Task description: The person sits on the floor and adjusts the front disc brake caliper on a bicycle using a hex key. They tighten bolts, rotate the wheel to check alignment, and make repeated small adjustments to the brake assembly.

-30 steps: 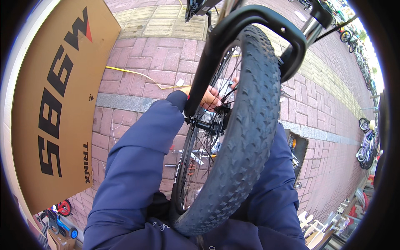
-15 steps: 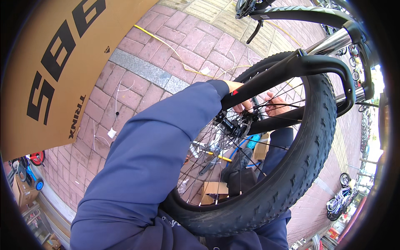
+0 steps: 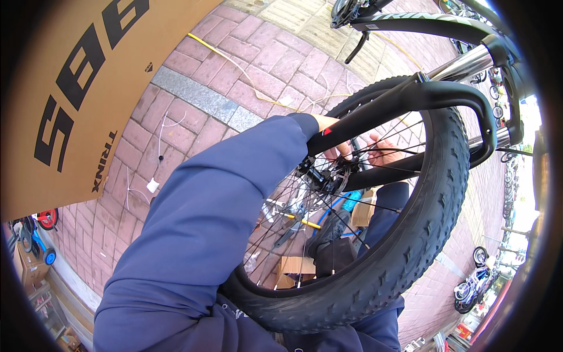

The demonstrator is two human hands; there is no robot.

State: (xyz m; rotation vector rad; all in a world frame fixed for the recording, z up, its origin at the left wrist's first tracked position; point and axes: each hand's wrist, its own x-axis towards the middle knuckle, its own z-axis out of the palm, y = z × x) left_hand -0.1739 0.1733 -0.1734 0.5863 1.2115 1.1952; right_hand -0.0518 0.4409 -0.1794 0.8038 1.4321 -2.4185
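A bicycle wheel with a chunky black tyre (image 3: 437, 205) leans against me, its spokes crossing in front of both hands. The black front fork (image 3: 375, 117) straddles it, one leg on each side of the hub (image 3: 319, 176). My left hand (image 3: 340, 149) reaches behind the nearer fork leg, its fingers bent and closed beside the black parts by the hub; what they grip is hidden. Just right of it, my right hand (image 3: 384, 151) is seen through the spokes, fingers loosely curled and apart, with nothing plainly in them. Both sleeves are dark blue.
A big brown cardboard box (image 3: 88, 117) stands at the left. Brick paving (image 3: 193, 135) carries a yellow strap (image 3: 229, 57) and white ties. Below the wheel lie tools, a small open carton (image 3: 293, 267) and a turquoise item (image 3: 350, 200). The black bike frame (image 3: 422, 22) extends top right.
The whole view has shifted slightly, so things sit a little further left. Both hands stay at the hub, with only slight finger movement. The wheel and fork hold their position.
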